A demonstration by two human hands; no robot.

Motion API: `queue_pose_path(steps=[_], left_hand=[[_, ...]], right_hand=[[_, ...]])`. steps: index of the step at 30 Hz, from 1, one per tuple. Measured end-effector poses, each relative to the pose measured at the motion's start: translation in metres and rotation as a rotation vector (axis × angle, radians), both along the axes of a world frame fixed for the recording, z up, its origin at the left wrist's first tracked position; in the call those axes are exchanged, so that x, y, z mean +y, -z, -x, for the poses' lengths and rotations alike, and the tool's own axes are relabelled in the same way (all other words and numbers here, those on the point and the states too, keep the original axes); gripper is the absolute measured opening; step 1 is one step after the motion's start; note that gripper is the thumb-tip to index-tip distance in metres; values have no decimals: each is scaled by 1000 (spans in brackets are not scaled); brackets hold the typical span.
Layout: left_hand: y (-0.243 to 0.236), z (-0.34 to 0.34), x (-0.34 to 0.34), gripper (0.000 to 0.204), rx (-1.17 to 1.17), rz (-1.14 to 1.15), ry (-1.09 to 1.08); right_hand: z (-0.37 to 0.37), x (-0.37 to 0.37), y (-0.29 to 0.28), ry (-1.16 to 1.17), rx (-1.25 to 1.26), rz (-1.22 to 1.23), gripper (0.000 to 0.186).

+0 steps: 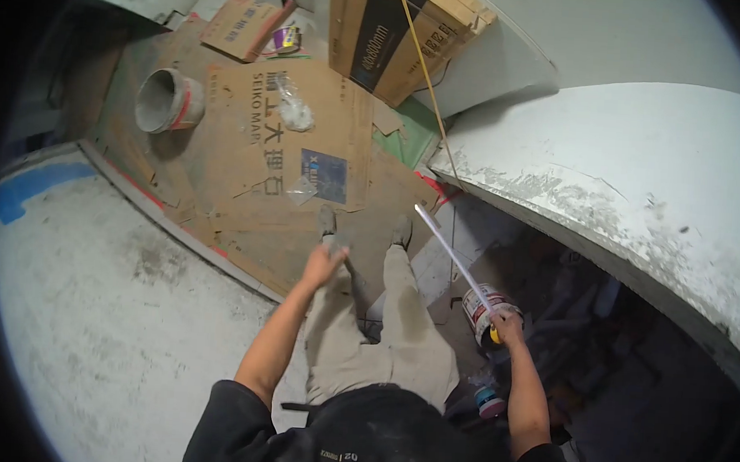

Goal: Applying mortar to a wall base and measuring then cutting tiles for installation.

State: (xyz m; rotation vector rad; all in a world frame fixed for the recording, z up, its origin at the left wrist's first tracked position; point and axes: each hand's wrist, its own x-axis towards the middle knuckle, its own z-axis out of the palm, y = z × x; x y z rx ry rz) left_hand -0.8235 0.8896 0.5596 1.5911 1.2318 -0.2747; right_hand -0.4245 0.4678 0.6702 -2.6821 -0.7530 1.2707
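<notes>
In front of my legs is my left hand (324, 266), its fingers smeared by motion; whether it holds anything is unclear. My right hand (508, 326) is closed around the lower end of a long, thin, pale strip (456, 258), which slants up and to the left. A small yellow piece (493, 334) shows at this hand, and I cannot make out whether it belongs to the strip. Beneath and beside the same hand is a white and red bucket (473, 307), partly covered by the strip and hand.
Flattened cardboard (224, 148) covers the floor, with a grey bucket (161, 103) and crumpled plastic (295, 114) on it. A tall carton (388, 39) leans at the back. White walls with rough edges (625, 152) stand at right; a pale slab (131, 327) lies left. Dark clutter fills the lower right.
</notes>
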Motion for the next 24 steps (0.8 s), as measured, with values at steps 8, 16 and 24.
queue_pose_path(steps=[8, 16, 24], left_hand=[[115, -116, 112, 41, -309, -36, -46], [393, -209, 57, 42, -211, -93, 29], [622, -276, -4, 45, -197, 45, 1252]], right_hand=[[5, 2, 115, 15, 188, 109, 36], [-36, 13, 412, -2, 179, 84, 37], [-73, 39, 675, -108, 163, -195, 33]])
